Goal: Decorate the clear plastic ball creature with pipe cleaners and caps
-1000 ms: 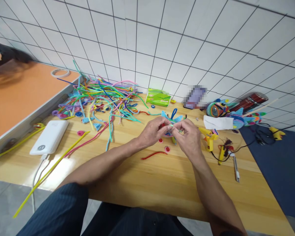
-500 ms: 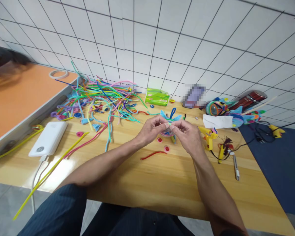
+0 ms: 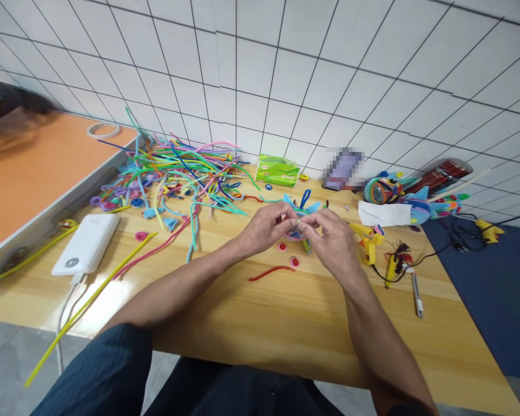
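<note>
My left hand [image 3: 268,227] and my right hand [image 3: 331,237] meet fingertip to fingertip, both pinching a small pale-green piece [image 3: 299,220]. Its exact kind is too small to make out. Behind and below the fingers is a round craft piece [image 3: 295,234] with a pinkish rim, light-blue pointed parts and a dark-blue pipe-cleaner loop [image 3: 304,199]; my hands hide much of it. Just in front of it lie two red-centred pink discs [image 3: 282,247], one nearer me than the other. A short red pipe cleaner [image 3: 271,273] rests on the wood below my left hand.
Tangled pipe cleaners [image 3: 177,167] pile up at the back left. A white power bank [image 3: 85,244] with a cable sits left. To the right are a yellow glue gun [image 3: 368,242], a utility knife [image 3: 417,296], a white paper [image 3: 383,214] and a red flask [image 3: 442,176].
Both hands stay together over the round craft piece, with only slight shifts of the fingers. The things on the table have not moved.
</note>
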Motion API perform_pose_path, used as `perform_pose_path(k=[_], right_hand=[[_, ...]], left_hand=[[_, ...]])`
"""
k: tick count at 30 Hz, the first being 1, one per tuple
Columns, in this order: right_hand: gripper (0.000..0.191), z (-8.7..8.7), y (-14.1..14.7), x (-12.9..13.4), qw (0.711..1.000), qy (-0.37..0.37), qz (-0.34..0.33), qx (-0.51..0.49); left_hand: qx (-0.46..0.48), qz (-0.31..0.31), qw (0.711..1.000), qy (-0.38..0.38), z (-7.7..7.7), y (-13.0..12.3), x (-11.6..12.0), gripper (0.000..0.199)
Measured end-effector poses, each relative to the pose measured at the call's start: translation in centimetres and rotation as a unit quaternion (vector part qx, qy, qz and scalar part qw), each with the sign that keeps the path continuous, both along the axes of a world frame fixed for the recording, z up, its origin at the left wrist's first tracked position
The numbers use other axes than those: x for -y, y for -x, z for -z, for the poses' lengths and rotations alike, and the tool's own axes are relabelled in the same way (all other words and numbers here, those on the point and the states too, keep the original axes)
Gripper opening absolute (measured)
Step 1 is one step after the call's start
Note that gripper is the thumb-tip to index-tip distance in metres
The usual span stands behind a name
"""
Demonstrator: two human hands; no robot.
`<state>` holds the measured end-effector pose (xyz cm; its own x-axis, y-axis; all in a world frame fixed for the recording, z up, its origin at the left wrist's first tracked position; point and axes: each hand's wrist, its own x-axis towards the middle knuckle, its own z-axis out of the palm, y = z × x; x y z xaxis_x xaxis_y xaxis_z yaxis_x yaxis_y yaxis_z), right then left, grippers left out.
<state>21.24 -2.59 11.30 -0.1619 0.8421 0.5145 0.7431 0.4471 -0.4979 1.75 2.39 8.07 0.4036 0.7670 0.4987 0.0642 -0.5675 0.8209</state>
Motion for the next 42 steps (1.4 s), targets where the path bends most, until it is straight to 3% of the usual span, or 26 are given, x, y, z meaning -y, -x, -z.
perform_pose_path(k=[5,10,14,16,18,21,24,28,33,38,42], right_hand=[[0.009,0.0,-0.3,-0.4,0.989,0.099,-0.003,-0.108],[0.023,0.7,0.8,-0.4,0.945,0.19,-0.003,-0.268],[0.025,0.8,0.8,-0.4,0.942,0.201,0.0,-0.27],[0.022,0.6,0.4,-0.4,0.953,0.191,0.001,-0.234],[0.018,0.4,0.1,-0.3,0.972,0.156,0.006,-0.177],[0.014,0.0,0.1,-0.1,0.994,0.075,0.018,-0.082],[0.011,-0.5,0.3,0.2,0.998,0.052,0.014,-0.045],[0.015,-1.0,0.0,0.2,0.995,0.084,0.002,-0.057],[0.016,-0.5,-0.1,-0.2,0.987,0.104,0.002,-0.119],[0.024,0.7,0.4,-0.5,0.947,0.203,-0.014,-0.249],[0.029,1.0,0.8,-0.6,0.93,0.22,-0.029,-0.295]], left_hand=[[0.075,0.053,0.987,0.129,0.3,-0.4,0.1,0.029],[0.208,0.062,0.944,0.25,0.5,-1.4,0.9,0.045],[0.249,0.063,0.909,0.329,0.9,-1.9,1.3,0.049],[0.223,0.083,0.914,0.33,0.9,-1.8,1.2,0.048],[0.166,0.088,0.944,0.269,0.7,-1.4,0.9,0.041],[0.055,0.03,0.993,0.104,0.2,-0.7,0.4,0.022],[0.006,-0.032,0.999,0.017,-0.1,-0.4,0.3,0.014],[0.048,-0.018,0.995,0.085,0.1,-0.5,0.5,0.023],[0.144,0.031,0.968,0.206,0.3,-1.1,0.8,0.044],[0.206,0.036,0.939,0.272,0.4,-1.6,1.4,0.049],[0.236,0.023,0.925,0.297,0.5,-2.0,1.6,0.05]])
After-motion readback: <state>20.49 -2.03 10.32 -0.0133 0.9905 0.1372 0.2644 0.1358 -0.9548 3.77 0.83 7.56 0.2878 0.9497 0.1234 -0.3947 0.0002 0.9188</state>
